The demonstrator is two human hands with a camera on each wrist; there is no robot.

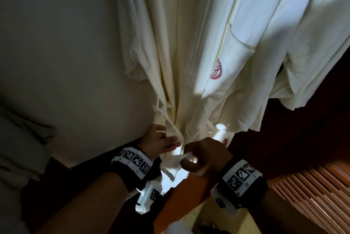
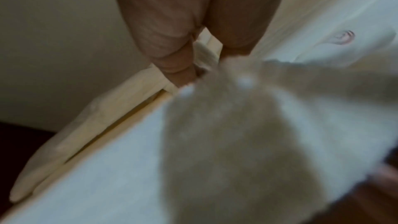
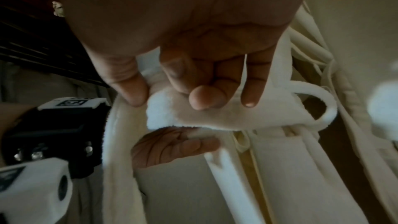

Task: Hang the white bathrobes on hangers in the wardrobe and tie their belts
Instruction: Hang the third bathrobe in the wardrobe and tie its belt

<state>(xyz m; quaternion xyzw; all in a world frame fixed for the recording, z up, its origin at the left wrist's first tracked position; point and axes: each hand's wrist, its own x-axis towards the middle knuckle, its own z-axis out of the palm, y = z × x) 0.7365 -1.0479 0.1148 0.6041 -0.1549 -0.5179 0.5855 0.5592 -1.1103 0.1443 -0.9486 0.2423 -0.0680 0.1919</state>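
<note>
White terry belt (image 1: 175,159) runs crosswise at the hanging bathrobe (image 1: 198,63) waist, each end pinched in the left hand (image 1: 159,143) and right hand (image 1: 205,155)

White bathrobe (image 1: 189,53) hangs upright, its belt (image 1: 173,161) seemingly half-tied at the waist.

- We see a cream-white bathrobe (image 1: 189,48) with a red emblem of nested arcs (image 1: 216,69) on its chest pocket.
- Its belt (image 3: 193,113) is the same fleecy white.
- Our wristbands (image 1: 240,178) are black, carrying white tags printed with black square codes.
- At the far left is a plain pale grey wall (image 1: 66,53).
- On the right are dark reddish-brown wooden slats (image 1: 310,195).
</note>
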